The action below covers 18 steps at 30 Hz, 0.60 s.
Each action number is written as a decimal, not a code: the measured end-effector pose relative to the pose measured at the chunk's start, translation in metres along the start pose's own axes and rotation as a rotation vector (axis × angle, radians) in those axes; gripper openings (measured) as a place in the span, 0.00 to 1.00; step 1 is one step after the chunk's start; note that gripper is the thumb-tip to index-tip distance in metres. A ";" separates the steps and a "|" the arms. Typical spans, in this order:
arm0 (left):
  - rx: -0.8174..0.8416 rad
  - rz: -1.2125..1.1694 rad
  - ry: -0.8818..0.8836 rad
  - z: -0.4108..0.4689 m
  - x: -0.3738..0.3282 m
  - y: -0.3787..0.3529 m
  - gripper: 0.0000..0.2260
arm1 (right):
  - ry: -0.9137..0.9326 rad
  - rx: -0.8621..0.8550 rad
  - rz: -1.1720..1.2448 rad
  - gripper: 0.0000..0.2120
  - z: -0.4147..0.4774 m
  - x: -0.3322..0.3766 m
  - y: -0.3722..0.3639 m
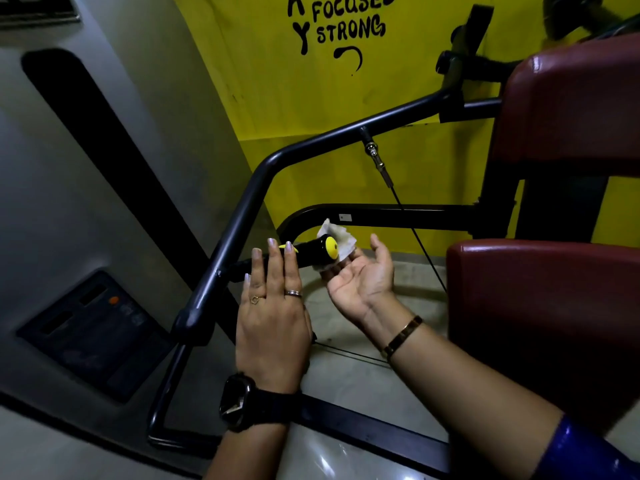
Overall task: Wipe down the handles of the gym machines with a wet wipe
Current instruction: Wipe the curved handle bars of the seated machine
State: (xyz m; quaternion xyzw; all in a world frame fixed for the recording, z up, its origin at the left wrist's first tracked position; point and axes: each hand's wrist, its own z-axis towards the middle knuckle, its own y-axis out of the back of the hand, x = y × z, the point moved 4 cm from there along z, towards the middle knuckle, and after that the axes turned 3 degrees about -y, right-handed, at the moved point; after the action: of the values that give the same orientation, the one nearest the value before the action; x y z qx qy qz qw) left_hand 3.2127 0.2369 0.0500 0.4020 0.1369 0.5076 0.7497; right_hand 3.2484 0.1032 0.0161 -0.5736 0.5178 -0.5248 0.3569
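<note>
Closest to me is the black watch (pixel 235 401) on my left wrist. That left hand (pixel 273 306) lies flat, fingers straight, on the machine's black handle (pixel 310 251). My right hand (pixel 360 277) is turned palm up, thumb spread, with the wet wipe (pixel 341 239) draped over its fingers, just behind the handle's yellow end cap (pixel 331 247). A red seat pad (pixel 543 306) sits to the right.

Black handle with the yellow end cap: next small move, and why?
Probably curl the right hand, wrapping the crumpled white wet wipe round the black handle at its yellow end cap. The wipe lies on open, upturned fingers beside the cap; the left hand rests flat on the handle.
</note>
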 end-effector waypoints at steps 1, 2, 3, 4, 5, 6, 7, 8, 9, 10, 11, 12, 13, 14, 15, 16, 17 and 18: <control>0.004 0.004 -0.002 0.000 0.000 0.001 0.30 | -0.003 0.004 -0.012 0.27 0.001 0.002 -0.004; 0.005 0.006 -0.003 0.000 -0.001 0.001 0.30 | -0.014 0.001 -0.042 0.28 0.003 0.002 -0.008; 0.005 0.007 -0.002 0.000 -0.001 0.002 0.29 | -0.036 -0.003 -0.071 0.30 0.003 0.000 -0.011; 0.004 0.007 0.001 0.000 -0.001 0.003 0.29 | -0.066 -0.002 -0.089 0.31 0.003 -0.004 -0.013; 0.003 0.005 0.001 0.000 -0.001 0.003 0.29 | -0.100 0.002 -0.092 0.33 0.003 -0.008 -0.015; 0.002 0.001 0.001 0.000 -0.001 0.003 0.29 | -0.131 0.002 -0.084 0.34 0.002 -0.013 -0.015; 0.000 -0.003 0.000 0.000 -0.001 0.003 0.29 | -0.159 0.002 -0.071 0.35 -0.001 -0.017 -0.015; -0.004 -0.004 0.000 0.000 0.000 0.003 0.29 | -0.179 -0.006 -0.062 0.37 -0.004 -0.019 -0.014; -0.010 -0.005 -0.002 0.000 0.000 0.002 0.29 | -0.189 -0.018 -0.053 0.37 -0.008 -0.018 -0.013; -0.012 -0.004 -0.004 0.000 0.000 0.002 0.30 | -0.191 -0.026 -0.048 0.38 -0.011 -0.015 -0.011; -0.011 -0.003 -0.006 0.000 0.000 0.001 0.30 | -0.187 -0.026 -0.046 0.38 -0.015 -0.010 -0.010; -0.010 -0.001 -0.008 0.000 0.000 0.001 0.31 | -0.179 -0.028 -0.051 0.38 -0.017 -0.004 -0.010; -0.008 0.001 -0.007 0.000 0.000 0.000 0.31 | -0.170 -0.031 -0.056 0.38 -0.019 0.002 -0.009; -0.004 0.005 -0.004 0.000 0.000 0.000 0.31 | -0.163 -0.034 -0.056 0.38 -0.019 0.008 -0.009; 0.002 0.009 -0.001 0.000 0.000 0.000 0.31 | -0.156 -0.036 -0.059 0.38 -0.019 0.012 -0.009; 0.009 0.015 0.000 0.000 0.000 0.001 0.31 | -0.147 -0.039 -0.068 0.37 -0.016 0.016 -0.009; 0.014 0.019 -0.001 0.000 -0.001 0.001 0.31 | -0.137 -0.043 -0.083 0.37 -0.014 0.017 -0.010; 0.017 0.023 -0.004 -0.001 -0.001 0.001 0.32 | -0.127 -0.046 -0.096 0.36 -0.011 0.016 -0.012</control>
State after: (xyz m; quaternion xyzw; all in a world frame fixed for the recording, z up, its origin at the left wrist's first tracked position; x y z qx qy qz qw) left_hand 3.2112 0.2367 0.0502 0.4109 0.1350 0.5141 0.7407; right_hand 3.2388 0.0917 0.0334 -0.6378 0.4779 -0.4920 0.3502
